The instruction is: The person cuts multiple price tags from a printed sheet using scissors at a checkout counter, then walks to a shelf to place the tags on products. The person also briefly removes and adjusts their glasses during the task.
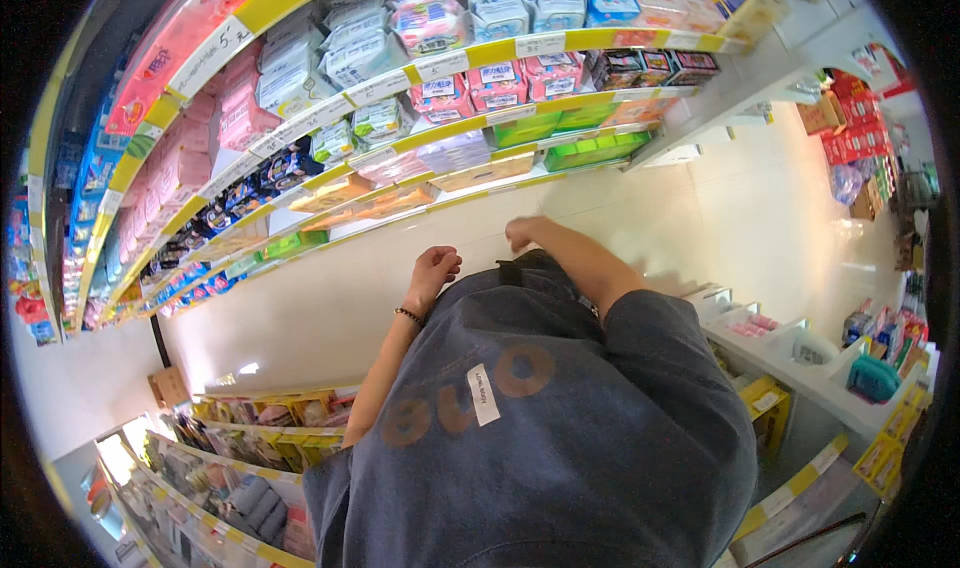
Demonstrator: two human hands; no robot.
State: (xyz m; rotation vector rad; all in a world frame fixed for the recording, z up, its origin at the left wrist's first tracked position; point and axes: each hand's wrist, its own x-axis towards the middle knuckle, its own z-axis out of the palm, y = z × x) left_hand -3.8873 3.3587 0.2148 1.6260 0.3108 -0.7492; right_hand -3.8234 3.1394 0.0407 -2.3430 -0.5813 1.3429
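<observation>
My left hand (437, 267) is held in front of my waist, its fingers loosely curled, with nothing visible in it. A dark beaded bracelet (408, 315) circles that wrist. Just to the right, my right hand (521, 232) hangs past the hem of my dark grey T-shirt (560, 418), closed like a fist, and no object shows in it. Both hands are apart from the goods. Nearest to them is the lower shelf with green packs (597, 149) and orange packs (395, 204). Higher up sit pink packs (497, 85) and white-and-blue packs (500, 13).
A long shelf unit with yellow price rails (440, 65) curves across the front and left. Behind me on the left stand more shelves (250, 465) of goods. White bins (790, 340) line the right side. Red boxes (855, 133) are stacked beyond the pale tiled floor (750, 208).
</observation>
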